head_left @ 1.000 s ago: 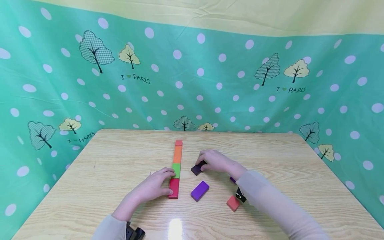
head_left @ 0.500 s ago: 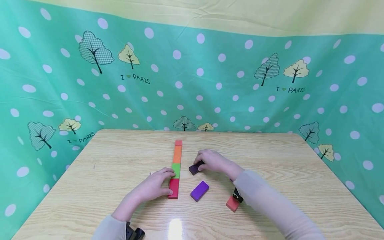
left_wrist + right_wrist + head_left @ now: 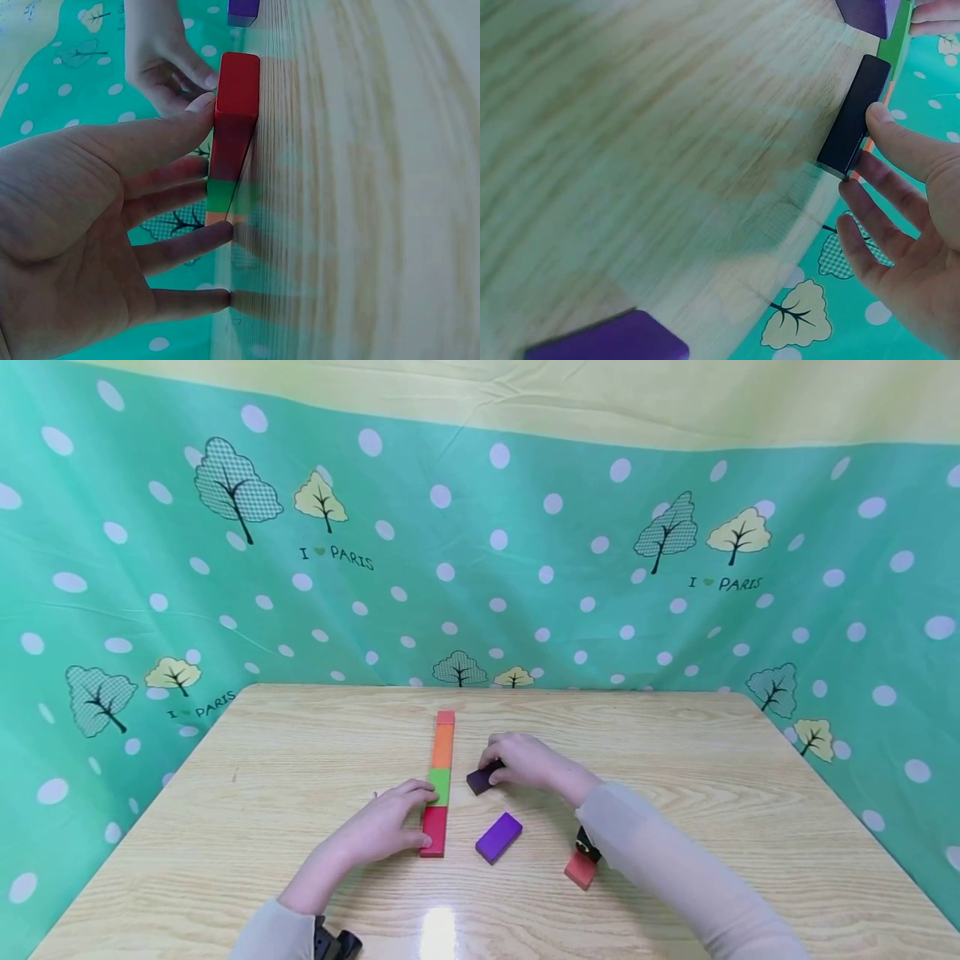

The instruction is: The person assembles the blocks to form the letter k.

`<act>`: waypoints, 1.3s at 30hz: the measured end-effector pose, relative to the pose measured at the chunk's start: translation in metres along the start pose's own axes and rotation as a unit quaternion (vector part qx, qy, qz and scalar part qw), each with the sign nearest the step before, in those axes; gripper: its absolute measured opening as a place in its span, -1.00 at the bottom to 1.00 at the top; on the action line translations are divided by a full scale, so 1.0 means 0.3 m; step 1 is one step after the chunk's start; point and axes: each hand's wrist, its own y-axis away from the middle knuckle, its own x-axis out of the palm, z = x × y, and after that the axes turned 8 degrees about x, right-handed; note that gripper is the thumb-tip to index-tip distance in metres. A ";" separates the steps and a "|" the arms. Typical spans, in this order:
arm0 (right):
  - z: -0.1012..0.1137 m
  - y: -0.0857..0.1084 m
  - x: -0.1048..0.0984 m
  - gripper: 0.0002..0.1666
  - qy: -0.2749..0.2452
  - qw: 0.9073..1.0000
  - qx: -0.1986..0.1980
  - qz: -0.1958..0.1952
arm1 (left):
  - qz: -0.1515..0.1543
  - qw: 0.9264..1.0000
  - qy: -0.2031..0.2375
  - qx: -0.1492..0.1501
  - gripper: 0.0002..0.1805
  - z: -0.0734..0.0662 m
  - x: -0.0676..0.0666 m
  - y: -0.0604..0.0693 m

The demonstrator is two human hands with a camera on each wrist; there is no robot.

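Note:
A straight row on the table is made of a dark red block, a green block, an orange block and a coral block at the far end. My left hand rests along the row's left side. Its thumb touches the red block and its straight fingers reach the green one. In the right wrist view, my right hand pinches a black-looking block between thumb and fingers. That block lies low over the table, right of the row and angled to it; contact with the surface is unclear.
A purple block lies slantwise between the hands. Another coral block sits by the right wrist's camera. In the right wrist view a further purple block shows at the lower edge. A dotted curtain hangs behind the table.
My right hand has shifted slightly left with the black-looking block, bringing it nearer the row. The purple piece seen earlier under the right forearm is now hidden in the head view. My left hand stays put.

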 end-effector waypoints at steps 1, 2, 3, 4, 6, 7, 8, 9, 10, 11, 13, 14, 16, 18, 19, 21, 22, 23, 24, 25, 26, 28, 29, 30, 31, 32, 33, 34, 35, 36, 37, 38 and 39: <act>0.002 -0.001 0.000 -0.74 0.000 1.000 0.000 -0.001 | 0.000 1.000 0.000 0.000 -0.42 -0.001 0.000 0.000; 0.003 -0.003 -0.001 -0.74 0.002 1.000 0.001 -0.001 | 0.000 1.000 0.000 0.000 -0.42 -0.001 0.000 0.000; 0.004 -0.004 -0.001 -0.73 0.002 1.000 0.002 -0.001 | 0.000 1.000 0.000 0.001 -0.42 -0.002 -0.001 0.001; 0.005 -0.006 -0.001 -0.73 0.002 1.000 0.002 -0.001 | 0.000 1.000 -0.001 0.001 -0.42 -0.002 -0.001 0.001; 0.008 -0.008 -0.001 -0.73 0.005 1.000 0.005 0.000 | 0.000 1.000 -0.001 0.000 -0.42 -0.003 -0.001 0.001; 0.010 -0.010 -0.001 -0.73 0.005 1.000 0.007 0.002 | 0.000 1.000 -0.001 0.000 -0.42 -0.004 -0.001 0.001; 0.012 -0.012 -0.001 -0.73 0.006 1.000 0.007 0.003 | 0.000 1.000 -0.001 0.000 -0.42 -0.004 -0.001 0.001; 0.014 -0.014 -0.002 -0.73 0.007 1.000 0.008 0.004 | 0.000 1.000 -0.001 0.000 -0.42 -0.004 -0.002 0.001; 0.017 -0.016 -0.003 -0.73 0.007 1.000 0.010 0.006 | 0.000 1.000 -0.001 0.000 -0.42 -0.004 -0.001 0.001; 0.020 -0.019 -0.004 -0.73 0.008 1.000 0.012 0.008 | 0.000 1.000 -0.001 0.001 -0.42 -0.004 -0.002 0.001; 0.025 -0.024 -0.006 -0.73 0.006 1.000 0.016 0.013 | -0.001 1.000 0.000 0.001 -0.42 -0.004 -0.002 0.001; 0.027 -0.027 -0.005 -0.73 0.007 1.000 0.019 0.015 | -0.001 1.000 0.001 0.002 -0.42 -0.004 -0.002 0.001; 0.032 -0.032 -0.005 -0.73 0.007 1.000 0.023 0.019 | 0.000 1.000 0.002 0.002 -0.42 -0.004 -0.002 0.002; 0.036 -0.038 -0.005 -0.72 0.009 0.999 0.025 0.022 | 0.000 1.000 0.002 0.003 -0.42 -0.004 -0.003 0.001; 0.038 -0.040 -0.005 -0.72 0.012 0.999 0.022 0.022 | 0.001 1.000 0.003 0.003 -0.42 -0.004 -0.003 0.001; 0.042 -0.044 -0.007 -0.73 0.017 1.000 0.016 0.021 | 0.002 1.000 0.004 0.003 -0.43 -0.004 -0.003 0.001; 0.043 -0.046 -0.008 -0.73 0.020 1.000 0.012 0.020 | 0.002 1.000 0.004 0.003 -0.43 -0.004 -0.003 0.001; 0.044 -0.048 -0.008 -0.73 0.024 1.000 0.008 0.019 | 0.003 1.000 0.005 0.002 -0.43 -0.005 -0.004 0.001; 0.044 -0.049 -0.009 -0.74 0.028 0.999 0.003 0.018 | 0.003 1.000 0.006 0.001 -0.43 -0.005 -0.004 0.001; 0.045 -0.051 -0.009 -0.74 0.032 0.999 -0.001 0.016 | 0.003 1.000 0.006 0.001 -0.43 -0.005 -0.003 0.001; 0.045 -0.052 -0.008 -0.74 0.034 0.999 -0.003 0.016 | 0.003 1.000 0.006 0.001 -0.43 -0.005 -0.003 0.001; 0.046 -0.055 -0.006 -0.74 0.038 0.999 -0.006 0.014 | 0.003 1.000 0.005 0.001 -0.43 -0.005 -0.003 0.001; 0.047 -0.056 -0.005 -0.74 0.039 0.999 -0.007 0.014 | 0.003 1.000 0.004 0.001 -0.43 -0.005 -0.003 0.001; 0.047 -0.057 -0.004 -0.74 0.041 0.999 -0.007 0.013 | 0.003 1.000 0.004 0.001 -0.43 -0.005 -0.002 0.001; 0.048 -0.058 -0.003 -0.74 0.040 0.999 -0.007 0.013 | 0.004 1.000 0.003 0.001 -0.43 -0.005 -0.002 0.001; 0.050 -0.059 -0.002 -0.74 0.040 0.999 -0.005 0.013 | 0.004 1.000 0.003 0.000 -0.43 -0.005 -0.002 0.000; 0.051 -0.060 -0.002 -0.74 0.041 0.999 -0.006 0.011 | 0.004 1.000 0.003 -0.001 -0.43 -0.005 -0.002 0.001; 0.052 -0.061 -0.002 -0.74 0.040 0.999 -0.005 0.011 | 0.004 1.000 0.004 -0.001 -0.43 -0.005 -0.002 0.001; 0.053 -0.061 -0.002 -0.74 0.039 0.999 -0.004 0.011 | 0.004 1.000 0.004 -0.001 -0.43 -0.004 -0.002 0.001; 0.054 -0.062 -0.002 -0.74 0.039 0.999 -0.003 0.011 | 0.004 1.000 0.005 -0.002 -0.43 -0.004 -0.002 0.001; 0.056 -0.061 -0.003 -0.74 0.039 0.999 -0.003 0.011 | 0.004 1.000 0.005 -0.002 -0.43 -0.004 -0.003 0.000; 0.056 -0.063 -0.002 -0.74 0.039 0.999 -0.003 0.010 | 0.004 1.000 0.006 -0.002 -0.43 -0.003 -0.003 0.000; 0.057 -0.063 -0.002 -0.74 0.039 0.999 -0.004 0.009 | 0.005 1.000 0.007 -0.003 -0.43 -0.003 -0.003 0.000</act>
